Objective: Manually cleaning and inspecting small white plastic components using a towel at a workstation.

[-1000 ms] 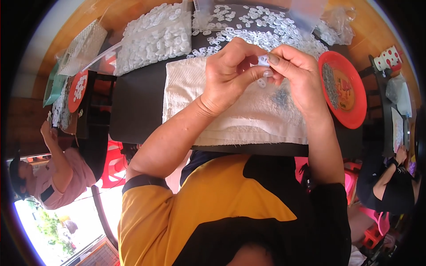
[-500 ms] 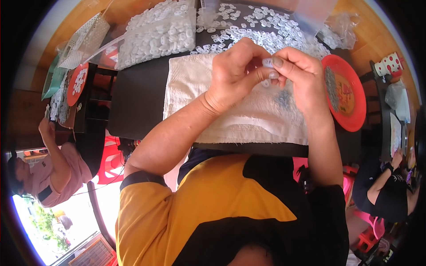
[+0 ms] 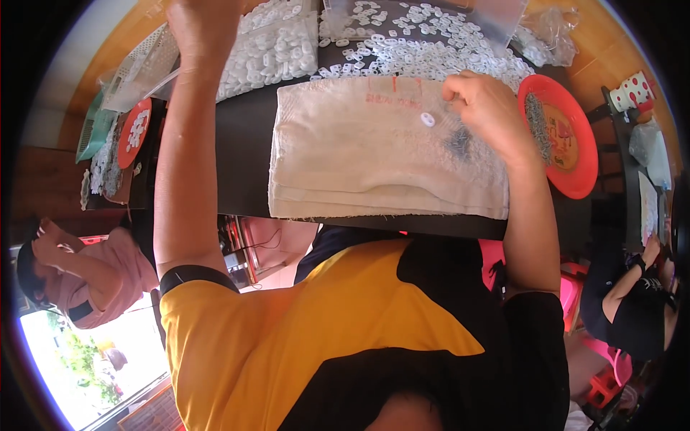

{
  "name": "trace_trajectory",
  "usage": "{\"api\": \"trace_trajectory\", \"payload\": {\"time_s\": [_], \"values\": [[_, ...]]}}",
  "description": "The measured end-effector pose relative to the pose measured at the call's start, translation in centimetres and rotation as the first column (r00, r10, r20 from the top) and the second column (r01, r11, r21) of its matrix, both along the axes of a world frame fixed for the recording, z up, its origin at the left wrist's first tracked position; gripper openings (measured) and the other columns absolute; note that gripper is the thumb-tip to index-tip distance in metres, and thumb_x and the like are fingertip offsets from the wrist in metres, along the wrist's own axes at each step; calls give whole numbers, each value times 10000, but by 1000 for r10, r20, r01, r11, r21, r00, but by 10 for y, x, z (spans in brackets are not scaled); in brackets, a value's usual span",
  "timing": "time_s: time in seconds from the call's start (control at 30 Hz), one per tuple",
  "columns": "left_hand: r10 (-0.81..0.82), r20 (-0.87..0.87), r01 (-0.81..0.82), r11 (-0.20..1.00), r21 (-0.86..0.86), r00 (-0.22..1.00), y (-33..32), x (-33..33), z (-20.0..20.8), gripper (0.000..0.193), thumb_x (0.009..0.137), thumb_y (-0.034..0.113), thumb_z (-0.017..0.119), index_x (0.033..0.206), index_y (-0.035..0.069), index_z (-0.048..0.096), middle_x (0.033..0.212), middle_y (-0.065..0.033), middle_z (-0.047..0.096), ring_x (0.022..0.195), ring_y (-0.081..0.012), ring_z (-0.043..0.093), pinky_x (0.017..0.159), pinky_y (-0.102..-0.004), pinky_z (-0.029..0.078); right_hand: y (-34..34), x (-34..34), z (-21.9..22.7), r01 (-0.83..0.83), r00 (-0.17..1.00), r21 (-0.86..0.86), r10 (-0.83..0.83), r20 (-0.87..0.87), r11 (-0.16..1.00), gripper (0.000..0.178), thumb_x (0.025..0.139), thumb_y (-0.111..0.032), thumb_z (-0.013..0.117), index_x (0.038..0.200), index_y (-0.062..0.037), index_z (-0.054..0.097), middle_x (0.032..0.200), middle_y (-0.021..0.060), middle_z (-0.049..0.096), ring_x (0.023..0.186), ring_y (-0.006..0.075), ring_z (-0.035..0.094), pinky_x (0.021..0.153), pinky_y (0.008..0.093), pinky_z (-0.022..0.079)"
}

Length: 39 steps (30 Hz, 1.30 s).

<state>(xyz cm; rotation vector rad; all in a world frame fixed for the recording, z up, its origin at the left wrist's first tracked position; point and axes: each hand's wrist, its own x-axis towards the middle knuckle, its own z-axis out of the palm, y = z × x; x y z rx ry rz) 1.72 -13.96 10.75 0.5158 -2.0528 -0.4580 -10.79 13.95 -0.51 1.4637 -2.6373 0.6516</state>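
Note:
My left hand (image 3: 203, 25) is raised at the far left, over the edge of the clear box (image 3: 172, 75) heaped with small white oval plastic pieces (image 3: 269, 54). Its fingers run past the top of the picture, so what they do is hidden. Over the right side of a folded beige towel (image 3: 338, 151) is my right hand (image 3: 489, 111), its fingers curled in; anything in them is too small to make out. One white oval piece with two holes (image 3: 428, 119) lies on the towel left of it. Below the fingers sits a small patch of grey bits (image 3: 458, 144).
Loose white pieces (image 3: 431, 54) spread behind the towel. On the right stands a red plate (image 3: 586, 144) with small grey parts (image 3: 535, 126). A clear bag (image 3: 553, 43) lies beyond it. Other people sit at left (image 3: 93, 280) and right (image 3: 632, 302), by side tables.
My hands were together above the towel, holding a small white piece; now they are apart. The left has swung far left and forward; the right has stayed on the right, a little lower.

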Motion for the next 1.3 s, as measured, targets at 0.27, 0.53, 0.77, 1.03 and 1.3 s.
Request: {"api": "trace_trajectory", "payload": {"time_s": [0.27,0.53,0.77,1.03,1.3], "values": [[-601,-122,588,687,427,790,81,-7,-73,111,805,56,712,904,6,708,797,-25,676,729,-66,596,684,-211,482,-1,-1,-10,11,989,48,-4,-145,999,64,765,-50,596,817,-14,605,830,141,622,764,321,607,668,390,454],[-729,-121,340,161,926,674,114,-24,-102,173,861,132,651,880,-40,664,744,-80,644,602,-125,569,514,-250,437,3,-3,10,7,728,-412,277,627,911,20,862,-17,583,876,-25,595,806,-40,575,757,53,516,670,217,421],[-717,-342,318,-175,932,608,110,-25,-108,198,909,116,602,931,-80,620,767,-124,637,605,-150,590,489,-250,439,5,7,14,-19,703,-466,343,623,885,123,827,31,566,941,-8,590,841,-15,563,773,63,510,714,212,423],[-730,-308,292,-154,944,610,110,-20,-108,122,848,47,628,858,-74,638,689,-123,622,521,-158,569,398,-274,413,-2,18,16,-30,763,-520,355,539,854,223,778,101,559,969,-2,608,797,-12,546,750,60,511,711,213,445],[-689,-374,283,-249,926,620,111,-17,-108,126,843,51,605,857,-70,638,668,-112,589,496,-152,546,368,-270,398,-3,21,19,17,765,-565,353,539,825,177,815,73,559,970,2,609,807,-14,561,776,61,528,728,213,447]]}}
